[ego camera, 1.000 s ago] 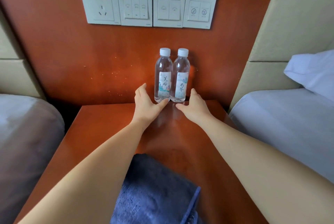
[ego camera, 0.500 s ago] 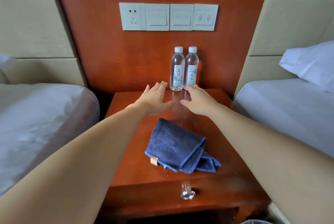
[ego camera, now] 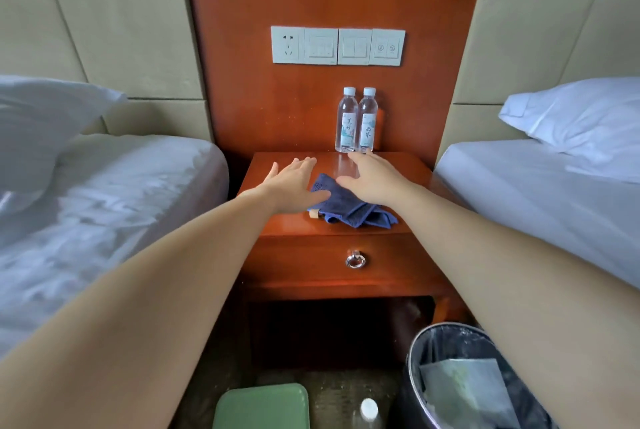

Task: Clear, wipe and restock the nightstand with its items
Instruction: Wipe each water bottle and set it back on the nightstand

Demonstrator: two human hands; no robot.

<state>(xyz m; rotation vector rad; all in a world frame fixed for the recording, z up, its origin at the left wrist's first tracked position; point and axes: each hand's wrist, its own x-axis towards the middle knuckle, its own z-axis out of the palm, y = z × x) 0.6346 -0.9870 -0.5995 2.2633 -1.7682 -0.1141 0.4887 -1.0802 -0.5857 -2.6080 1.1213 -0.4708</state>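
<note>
Blue cloth point(ego camera: 349, 210) lies between two spread, empty hands: 4 o'clock of left hand point(ego camera: 294, 186), 7 o'clock of right hand point(ego camera: 377, 183).

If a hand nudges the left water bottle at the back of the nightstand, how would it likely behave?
The left bottle is tall and narrow, so a high push would probably tip it. The glossy nightstand top may let it slide. It appears to touch the right bottle, likely disturbing that too.
</note>
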